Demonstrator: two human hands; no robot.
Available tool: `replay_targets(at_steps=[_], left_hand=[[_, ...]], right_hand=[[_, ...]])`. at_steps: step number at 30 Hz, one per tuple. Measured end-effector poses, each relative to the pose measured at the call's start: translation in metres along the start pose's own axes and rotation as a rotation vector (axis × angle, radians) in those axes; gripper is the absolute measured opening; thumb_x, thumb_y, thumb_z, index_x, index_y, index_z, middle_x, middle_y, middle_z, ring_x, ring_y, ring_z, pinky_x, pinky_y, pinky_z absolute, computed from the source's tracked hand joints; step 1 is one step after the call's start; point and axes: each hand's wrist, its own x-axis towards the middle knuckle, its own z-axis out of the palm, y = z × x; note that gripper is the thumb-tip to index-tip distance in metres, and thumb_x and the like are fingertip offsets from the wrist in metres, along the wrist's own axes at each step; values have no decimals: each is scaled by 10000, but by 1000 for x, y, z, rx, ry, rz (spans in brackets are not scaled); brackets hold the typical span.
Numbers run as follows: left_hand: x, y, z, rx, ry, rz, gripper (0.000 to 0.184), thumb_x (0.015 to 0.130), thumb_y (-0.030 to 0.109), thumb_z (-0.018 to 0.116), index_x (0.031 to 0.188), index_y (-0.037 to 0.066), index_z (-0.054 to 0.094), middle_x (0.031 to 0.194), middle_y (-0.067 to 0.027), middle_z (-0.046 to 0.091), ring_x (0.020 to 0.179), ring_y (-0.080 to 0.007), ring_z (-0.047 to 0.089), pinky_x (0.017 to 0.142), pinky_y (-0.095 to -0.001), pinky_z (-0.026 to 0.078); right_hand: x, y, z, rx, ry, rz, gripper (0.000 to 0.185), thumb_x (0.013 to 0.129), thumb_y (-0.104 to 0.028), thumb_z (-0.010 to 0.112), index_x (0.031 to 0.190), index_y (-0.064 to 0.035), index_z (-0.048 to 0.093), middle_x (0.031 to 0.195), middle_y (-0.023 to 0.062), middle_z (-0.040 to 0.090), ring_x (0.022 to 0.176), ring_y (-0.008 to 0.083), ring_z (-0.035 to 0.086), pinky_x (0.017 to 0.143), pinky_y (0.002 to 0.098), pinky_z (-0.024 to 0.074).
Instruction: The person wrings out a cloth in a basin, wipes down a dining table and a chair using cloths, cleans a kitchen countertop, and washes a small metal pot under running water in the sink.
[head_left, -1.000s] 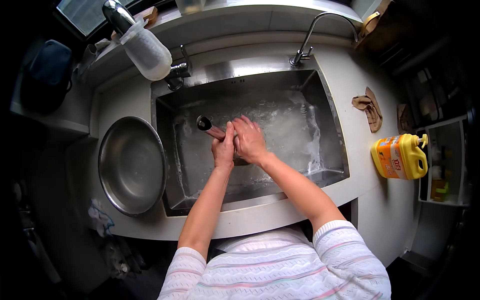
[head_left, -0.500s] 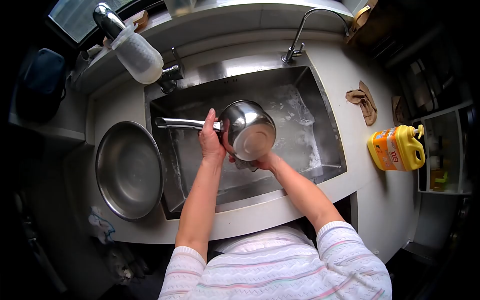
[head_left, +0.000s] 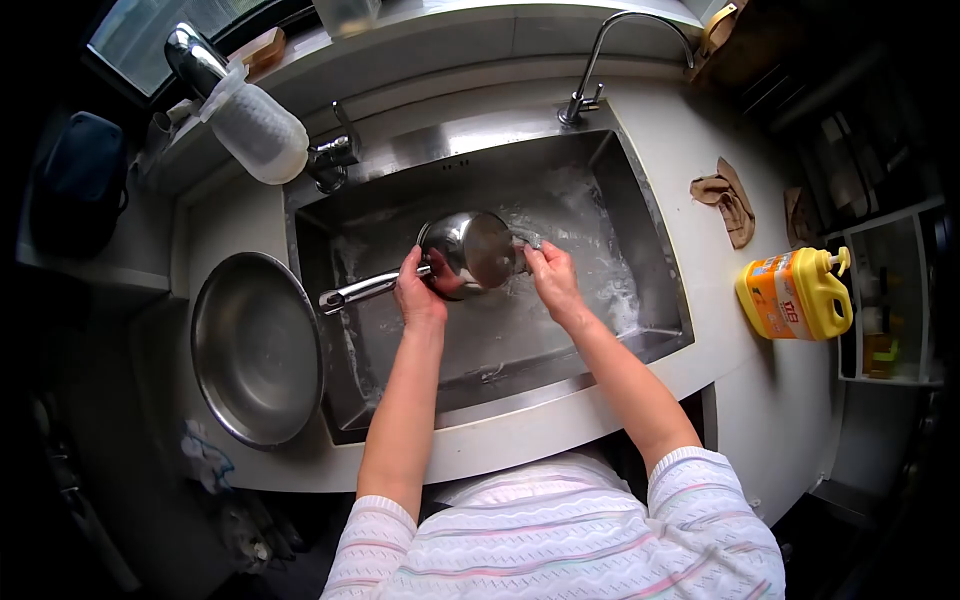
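A shiny steel saucepan (head_left: 465, 255) is tilted over the sink (head_left: 650, 200), its bottom facing right and its handle pointing left. My left hand (head_left: 418, 290) is closed on the pan's side where the handle joins. To the right, my right hand (head_left: 553, 280) pinches a small grey scrubbing pad (head_left: 526, 244) close to the pan's base; fingers hide most of the pad, and I cannot tell whether it touches the metal. Suds and shallow water cover parts of the sink floor below.
A large steel basin (head_left: 258, 350) stands left of the sink. Behind are a mixer tap (head_left: 333, 155) with a white covered spout and a thin curved tap (head_left: 590, 90). At right are a brown cloth (head_left: 727, 203) and a yellow detergent jug (head_left: 795, 296).
My right hand has moved from beneath the pan up to its right side, with the grey pad. The pan has shifted slightly left and turned, its handle end dropping lower in view.
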Motion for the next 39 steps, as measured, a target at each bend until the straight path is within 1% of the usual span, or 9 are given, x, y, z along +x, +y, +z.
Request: replay_targets(at_steps=[4, 10, 18, 20, 25, 28, 32, 35, 39], left_hand=[[7, -20, -7, 102, -9, 106, 59, 802, 60, 590, 854, 50, 566, 734, -33, 581, 717, -122, 592, 563, -243, 487], [-30, 6, 10, 396, -292, 39, 103, 799, 81, 554, 699, 68, 535, 641, -21, 550, 550, -107, 506, 436, -233, 393], [-3, 12, 2, 167, -368, -293, 208, 866, 248, 555, 851, 48, 611, 812, -42, 625, 776, -130, 597, 731, -266, 482], [-6, 17, 5, 337, -301, -311, 311, 879, 347, 570, 915, 43, 625, 870, -55, 641, 823, -132, 609, 764, -253, 477], [-47, 55, 17, 814, -306, -414, 857, 748, 641, 589, 1334, 65, 343, 1184, -99, 556, 1093, -337, 509, 799, -678, 350], [-14, 38, -17, 828, -297, -555, 907, 745, 585, 640, 1375, 57, 256, 1214, -96, 522, 1064, -279, 527, 833, -556, 417], [-25, 36, -15, 779, -400, -364, 722, 721, 198, 713, 1320, -10, 369, 1071, -82, 575, 966, -170, 561, 793, -272, 466], [-29, 36, -17, 887, -355, -291, 556, 685, 88, 654, 1204, -43, 507, 1001, -104, 615, 909, -165, 587, 796, -262, 466], [-31, 27, -30, 912, -361, -210, 482, 649, 47, 621, 1126, -24, 591, 971, -81, 633, 875, -149, 586, 771, -247, 458]], right_hand=[[-43, -33, 53, -765, 129, -723, 437, 916, -267, 462, 1184, 79, 466, 1207, 266, 479, 1195, 388, 404, 996, 375, 320], [33, 8, -7, 500, -242, 583, 370, 949, -366, 423, 1120, -65, 554, 955, 40, 622, 899, 145, 579, 781, 298, 449], [6, -21, -26, 927, -591, 294, 231, 935, -242, 498, 1010, -52, 606, 939, 21, 649, 851, 119, 618, 747, 282, 501], [-4, -50, -25, 796, -584, 261, 211, 915, -233, 543, 971, -41, 614, 888, 25, 650, 822, 118, 621, 734, 265, 504], [-31, -76, 11, -91, -419, -158, 193, 883, -188, 580, 817, -8, 558, 660, 78, 601, 603, 172, 580, 542, 307, 481], [-59, -50, 46, -545, -315, -561, 169, 828, -128, 580, 759, -11, 481, 610, 186, 552, 596, 371, 569, 531, 415, 460], [-79, -35, 63, -629, -599, -398, 103, 802, -81, 553, 838, -19, 479, 692, 203, 588, 684, 396, 592, 602, 461, 468], [-89, -31, 56, -915, -995, -311, 206, 792, -96, 508, 976, -11, 545, 768, 192, 619, 781, 377, 613, 700, 460, 485], [-68, 16, 16, -1198, -978, -863, 247, 767, -87, 495, 965, -11, 620, 903, 198, 637, 923, 338, 612, 768, 414, 482]])
